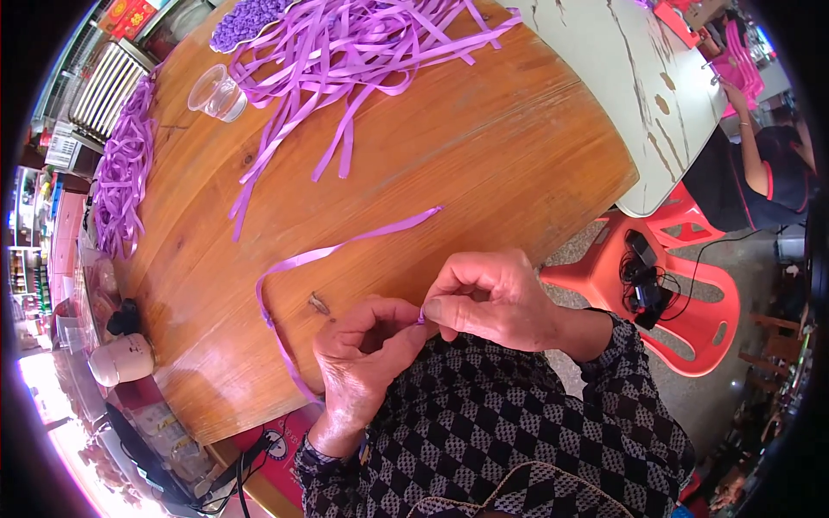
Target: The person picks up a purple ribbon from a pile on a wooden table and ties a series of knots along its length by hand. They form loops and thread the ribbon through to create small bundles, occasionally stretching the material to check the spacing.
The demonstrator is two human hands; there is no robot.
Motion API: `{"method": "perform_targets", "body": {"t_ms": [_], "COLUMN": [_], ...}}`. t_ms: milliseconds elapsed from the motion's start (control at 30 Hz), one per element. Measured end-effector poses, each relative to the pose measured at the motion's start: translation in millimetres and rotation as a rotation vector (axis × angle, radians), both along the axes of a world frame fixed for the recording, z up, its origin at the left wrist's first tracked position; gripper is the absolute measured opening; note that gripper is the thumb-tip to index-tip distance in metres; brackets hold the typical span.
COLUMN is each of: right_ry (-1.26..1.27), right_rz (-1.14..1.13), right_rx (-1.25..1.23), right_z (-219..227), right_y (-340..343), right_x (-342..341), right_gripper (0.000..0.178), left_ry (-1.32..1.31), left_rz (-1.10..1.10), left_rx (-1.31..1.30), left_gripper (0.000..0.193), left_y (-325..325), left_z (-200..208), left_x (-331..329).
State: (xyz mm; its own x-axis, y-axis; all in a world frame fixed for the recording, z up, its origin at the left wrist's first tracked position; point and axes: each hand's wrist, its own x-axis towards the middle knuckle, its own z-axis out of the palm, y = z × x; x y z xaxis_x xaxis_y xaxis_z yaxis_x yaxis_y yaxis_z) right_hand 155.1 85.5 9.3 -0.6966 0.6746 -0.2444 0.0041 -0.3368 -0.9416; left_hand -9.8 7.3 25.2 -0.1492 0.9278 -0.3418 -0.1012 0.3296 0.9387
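Note:
My left hand (363, 356) and my right hand (494, 302) meet at the table's near edge, their fingertips pinched together. A small bit of purple ribbon (421, 316) shows between the fingertips of both hands; it looks folded or knotted, too small to tell which. A purple ribbon strip (298, 260) curves over the wooden table and passes behind my left wrist. Whether this strip joins the piece in my fingers is hidden. Farther off, a large heap of loose purple ribbons (345, 60) spreads over the table's far part.
A clear plastic cup (218, 93) stands beside the heap on the wooden table (484, 164). More purple ribbons (123, 173) hang at the left edge, near a purple knotted piece (246, 24) farther back. At right are a marble-patterned table (656, 121), an orange stool (596, 259) with black cables, and another person (760, 173).

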Motion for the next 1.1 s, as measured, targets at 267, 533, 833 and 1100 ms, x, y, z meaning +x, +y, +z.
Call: {"method": "perform_targets", "body": {"t_ms": [267, 533, 833, 1100], "right_ry": [-0.055, -0.031, -0.109, -0.01], "right_rz": [-0.266, -0.304, -0.367, -0.333], "right_rx": [0.799, 1.203, 1.334, 1.048], "right_z": [-3, -20, -26, -22], "right_y": [0, -14, -13, -8], "right_x": [2, -12, -16, -18], "right_gripper": [0.005, 0.021, 0.025, 0.022], "left_ry": [-0.294, -0.252, -0.221, 0.519], "left_rz": [0.136, 0.143, 0.101, 0.132], "left_rx": [-0.215, -0.053, -0.088, 0.358], "left_gripper": [0.01, 0.007, 0.01, 0.008], "left_y": [8, 2, 4, -2], "left_z": [-6, -6, -6, -11], "left_x": [-3, 5, 4, 9]}}
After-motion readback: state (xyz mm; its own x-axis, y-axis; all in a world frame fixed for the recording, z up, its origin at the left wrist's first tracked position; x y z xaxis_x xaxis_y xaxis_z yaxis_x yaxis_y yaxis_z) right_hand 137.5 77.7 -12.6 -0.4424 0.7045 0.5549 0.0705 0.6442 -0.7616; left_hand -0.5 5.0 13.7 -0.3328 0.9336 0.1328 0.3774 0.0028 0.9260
